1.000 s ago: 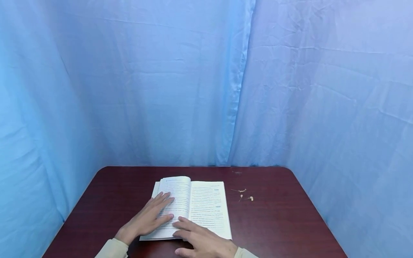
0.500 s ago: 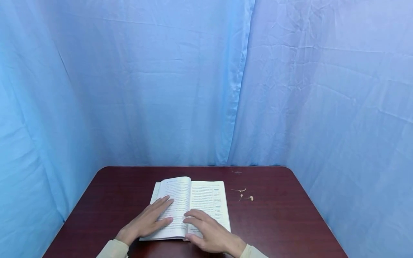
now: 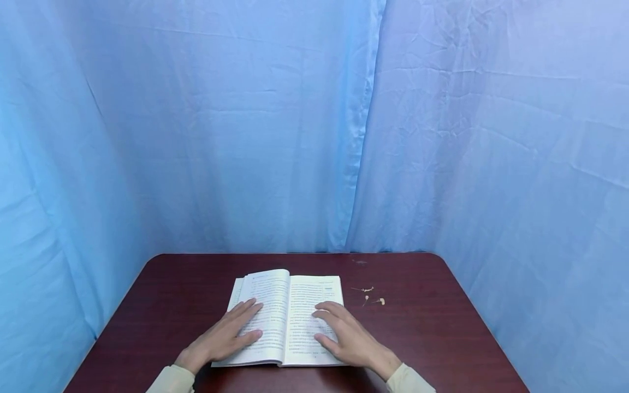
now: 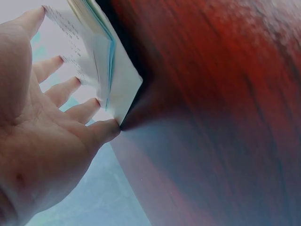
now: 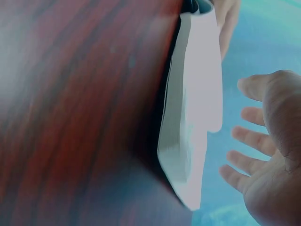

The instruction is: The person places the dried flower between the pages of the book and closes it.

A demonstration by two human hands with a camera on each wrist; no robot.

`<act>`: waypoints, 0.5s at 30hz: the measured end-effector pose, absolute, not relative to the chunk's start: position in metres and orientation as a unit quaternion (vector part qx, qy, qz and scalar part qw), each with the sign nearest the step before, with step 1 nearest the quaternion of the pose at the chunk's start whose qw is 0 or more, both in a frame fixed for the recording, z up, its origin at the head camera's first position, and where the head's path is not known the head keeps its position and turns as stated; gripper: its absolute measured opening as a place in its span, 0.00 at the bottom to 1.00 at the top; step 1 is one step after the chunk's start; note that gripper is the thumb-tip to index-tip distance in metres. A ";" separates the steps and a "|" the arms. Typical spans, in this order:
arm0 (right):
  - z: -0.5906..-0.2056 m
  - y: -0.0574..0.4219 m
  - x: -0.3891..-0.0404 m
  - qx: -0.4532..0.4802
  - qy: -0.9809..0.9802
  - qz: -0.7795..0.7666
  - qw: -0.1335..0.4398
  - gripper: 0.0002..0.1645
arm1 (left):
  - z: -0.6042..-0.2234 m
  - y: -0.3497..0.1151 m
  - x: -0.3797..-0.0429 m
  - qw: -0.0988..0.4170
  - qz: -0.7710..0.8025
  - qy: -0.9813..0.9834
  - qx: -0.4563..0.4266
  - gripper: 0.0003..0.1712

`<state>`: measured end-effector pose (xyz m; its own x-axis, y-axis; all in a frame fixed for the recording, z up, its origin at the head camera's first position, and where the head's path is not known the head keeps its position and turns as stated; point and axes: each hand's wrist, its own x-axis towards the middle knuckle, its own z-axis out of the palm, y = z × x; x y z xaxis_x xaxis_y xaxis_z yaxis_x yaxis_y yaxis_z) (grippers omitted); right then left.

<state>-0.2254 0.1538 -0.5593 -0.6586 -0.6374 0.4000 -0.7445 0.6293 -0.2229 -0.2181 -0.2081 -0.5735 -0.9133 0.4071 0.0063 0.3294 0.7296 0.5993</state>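
Observation:
An open book (image 3: 301,322) with printed pages lies on the dark red table. My left hand (image 3: 223,335) rests with spread fingers on its left page, as the left wrist view also shows, the fingertips along the page and the little finger at the book's outer corner (image 4: 127,87). My right hand (image 3: 351,341) is over the right page, fingers spread and slightly bent, gripping nothing. In the right wrist view a gap shows between those fingertips and the book (image 5: 200,80). To the right of the book lie small dried flowers (image 3: 381,301) on thin stems.
The wooden table (image 3: 432,338) has rounded far corners. Blue curtains (image 3: 245,136) hang behind it and on both sides. A faint grey mark (image 3: 361,262) shows near the table's far edge.
My right hand has moved right, from the book's lower middle across to the outer part of the right page. My left hand has stayed nearly still on the left page.

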 end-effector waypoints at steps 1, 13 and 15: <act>-0.560 0.158 -0.227 0.384 -0.892 0.185 0.150 0.24 | -0.573 -0.208 -0.218 0.064 0.310 0.928 0.197 0.43; -0.562 0.201 -0.237 0.331 -0.920 0.139 0.156 0.26 | -0.571 -0.208 -0.218 0.072 0.311 0.928 0.190 0.43; -0.563 0.208 -0.239 0.324 -0.922 0.142 0.155 0.26 | -0.571 -0.208 -0.218 0.077 0.316 0.927 0.187 0.43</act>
<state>-0.2392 0.2078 -0.5629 -0.7416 -0.5538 0.3785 -0.6422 0.7491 -0.1622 -0.2181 -0.2080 -0.5710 -0.9184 0.3949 -0.0255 0.2973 0.7311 0.6141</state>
